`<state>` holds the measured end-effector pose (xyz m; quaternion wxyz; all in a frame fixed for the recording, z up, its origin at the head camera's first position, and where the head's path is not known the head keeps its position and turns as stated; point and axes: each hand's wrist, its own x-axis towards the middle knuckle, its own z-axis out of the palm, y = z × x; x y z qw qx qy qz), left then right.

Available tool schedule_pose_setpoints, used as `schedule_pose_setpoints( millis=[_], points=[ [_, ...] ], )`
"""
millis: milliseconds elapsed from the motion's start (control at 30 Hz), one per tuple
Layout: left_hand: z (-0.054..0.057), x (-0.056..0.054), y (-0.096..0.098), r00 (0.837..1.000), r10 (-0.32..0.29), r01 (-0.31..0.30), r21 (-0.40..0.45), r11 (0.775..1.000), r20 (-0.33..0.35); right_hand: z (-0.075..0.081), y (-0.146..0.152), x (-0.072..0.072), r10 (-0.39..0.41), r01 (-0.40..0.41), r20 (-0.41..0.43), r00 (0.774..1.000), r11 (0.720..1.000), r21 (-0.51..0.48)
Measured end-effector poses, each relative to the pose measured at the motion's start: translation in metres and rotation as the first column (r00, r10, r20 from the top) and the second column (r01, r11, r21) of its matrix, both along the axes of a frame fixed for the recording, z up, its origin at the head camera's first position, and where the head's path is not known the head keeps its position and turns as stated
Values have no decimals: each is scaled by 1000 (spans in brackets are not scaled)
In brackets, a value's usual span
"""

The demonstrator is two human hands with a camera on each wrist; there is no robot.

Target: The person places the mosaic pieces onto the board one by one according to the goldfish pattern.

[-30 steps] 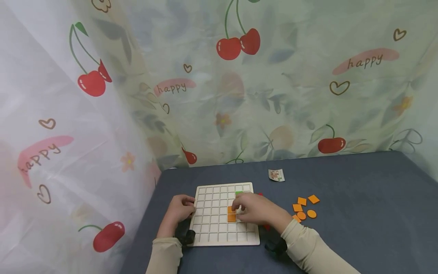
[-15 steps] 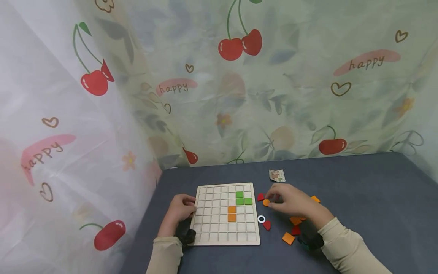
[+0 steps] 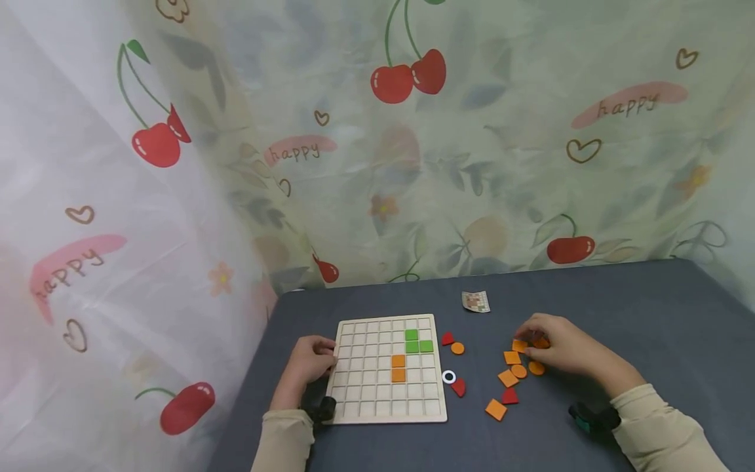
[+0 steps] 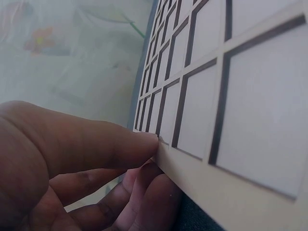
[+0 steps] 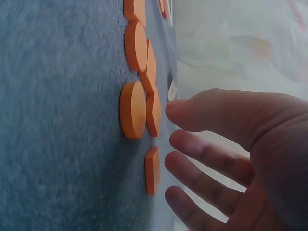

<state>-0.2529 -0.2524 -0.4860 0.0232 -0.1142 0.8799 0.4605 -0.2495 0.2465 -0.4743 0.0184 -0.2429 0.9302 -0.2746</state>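
A pale wooden grid board (image 3: 366,387) lies on the dark table. My left hand (image 3: 311,359) holds its left edge; in the left wrist view the thumb (image 4: 115,144) rests on the rim and the other fingers curl under it. Green square tiles (image 3: 411,346) and two orange square tiles (image 3: 398,375) sit in its cells. My right hand (image 3: 560,344) hovers over loose orange pieces, its fingers apart and nothing between them. In the right wrist view an orange disc (image 5: 133,109) and an orange square piece (image 5: 152,171) lie just beyond the fingertips.
Between board and pile lie a red piece (image 3: 448,338), an orange disc (image 3: 457,349), a white ring (image 3: 449,377) and a red quarter-round piece (image 3: 459,387). A small patterned card (image 3: 475,301) lies at the back. Printed curtains (image 3: 472,164) hang behind the table.
My right hand went from the board to an orange disc beside it, let go of the disc next to the red piece, and moved right over the orange pile. The left hand stayed put.
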Motion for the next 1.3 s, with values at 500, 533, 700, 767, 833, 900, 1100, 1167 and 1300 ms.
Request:
schedule_pose_setpoints(
  millis=[500, 533, 700, 767, 833, 900, 1100, 1167, 1300],
  points=[
    [-2, 2, -1, 1000, -5, 5, 2, 1000, -4, -7, -2, -2, -13, 12, 42, 999, 1000, 24],
    [-3, 2, -1, 1000, -7, 7, -1, 1000, -7, -6, -3, -1, -15, 13, 44, 999, 1000, 26],
    [-2, 1, -1, 1000, -9, 10, 6, 1000, -8, -8, -5, -2, -12, 11, 37, 999, 999, 40],
    [-2, 2, -1, 1000, -14, 14, 5, 1000, -11, -8, -5, -3, -11, 10, 37, 999, 999, 38],
    [-2, 2, -2, 1000, -19, 19, 0, 1000, -16, -9, -5, -4, -9, 8, 37, 999, 999, 35],
    [-2, 3, -2, 1000, -16, 16, -1, 1000, -17, -8, -5, -4, -8, 7, 36, 999, 999, 34],
    [-3, 0, -2, 1000, -1, 1, 1, 1000, -13, -6, -6, -4, -13, 12, 26, 1000, 999, 34],
    [-2, 0, -1, 1000, -4, 4, -4, 1000, -16, -6, -6, -3, -16, 15, 27, 1000, 999, 37],
    [0, 1, 0, 1000, -4, 4, -8, 1000, -13, -5, -6, -3, -23, 22, 35, 999, 999, 31]
  ],
)
